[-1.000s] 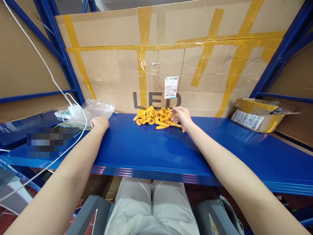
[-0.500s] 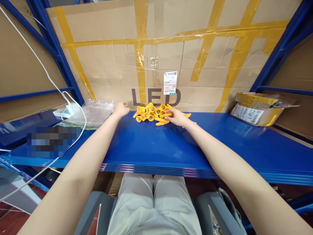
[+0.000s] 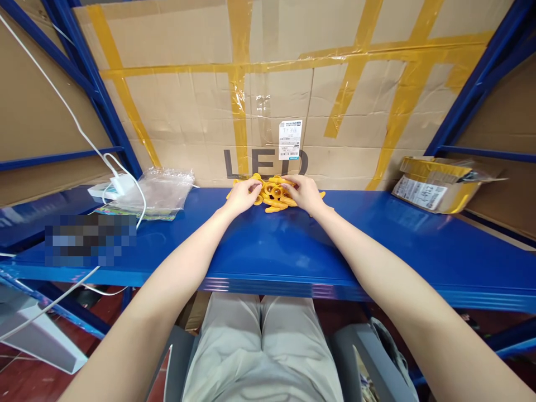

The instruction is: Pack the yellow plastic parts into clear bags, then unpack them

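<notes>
A heap of yellow, horn-shaped plastic pieces [image 3: 276, 192] with round, flared mouths lies on the blue shelf top [image 3: 268, 245], close to the cardboard. At the left side of the heap, my left hand [image 3: 244, 195] reaches in with curled fingers, thumb and forefinger apart. It partly covers the pieces there, and I see nothing held in it. My right hand [image 3: 306, 192] comes over the right side, thumb and fingers closed around a yellow piece at the upper edge of the heap. A few pieces beside and under that hand are partly hidden.
Behind the heap stands a large taped cardboard sheet [image 3: 188, 117] marked LED. To the left lie clear plastic bags [image 3: 165, 187], a white plug [image 3: 122, 183] with its cable, and a blurred-out dark object [image 3: 90, 240]. A small taped carton [image 3: 435, 187] sits at the right.
My left hand has moved right and slightly down, from beside the plastic bags onto the heap. My right hand has shifted only slightly at the heap. The view has tilted a little.
</notes>
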Action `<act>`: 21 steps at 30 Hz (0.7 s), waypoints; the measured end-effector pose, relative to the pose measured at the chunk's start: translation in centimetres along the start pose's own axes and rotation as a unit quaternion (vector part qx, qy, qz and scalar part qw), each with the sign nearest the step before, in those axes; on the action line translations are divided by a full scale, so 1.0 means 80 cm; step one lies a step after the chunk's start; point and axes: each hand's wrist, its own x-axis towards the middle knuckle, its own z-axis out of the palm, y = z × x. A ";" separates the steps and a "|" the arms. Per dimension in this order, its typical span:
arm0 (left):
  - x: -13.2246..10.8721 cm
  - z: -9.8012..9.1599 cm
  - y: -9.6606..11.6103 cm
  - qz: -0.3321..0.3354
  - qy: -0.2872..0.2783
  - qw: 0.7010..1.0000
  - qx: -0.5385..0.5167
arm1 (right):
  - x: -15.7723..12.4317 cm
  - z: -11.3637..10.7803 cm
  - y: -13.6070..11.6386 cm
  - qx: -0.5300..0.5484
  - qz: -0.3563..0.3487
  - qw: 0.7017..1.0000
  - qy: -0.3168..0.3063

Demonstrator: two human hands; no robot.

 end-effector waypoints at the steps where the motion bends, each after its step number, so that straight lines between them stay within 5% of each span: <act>1: -0.002 0.000 0.002 -0.013 -0.012 0.999 -0.036 | 0.000 -0.001 -0.003 0.006 -0.008 1.000 0.012; 8: -0.005 0.002 0.027 -0.110 -0.076 0.942 -0.307 | -0.008 0.003 -0.027 -0.042 -0.085 0.995 0.004; 16: 0.002 0.007 0.020 -0.194 0.000 0.889 -0.414 | -0.015 0.014 -0.036 -0.093 -0.207 0.969 -0.098; 21: 0.012 0.002 0.014 -0.229 0.036 0.872 -0.432 | -0.014 0.011 -0.040 -0.147 -0.207 0.966 -0.036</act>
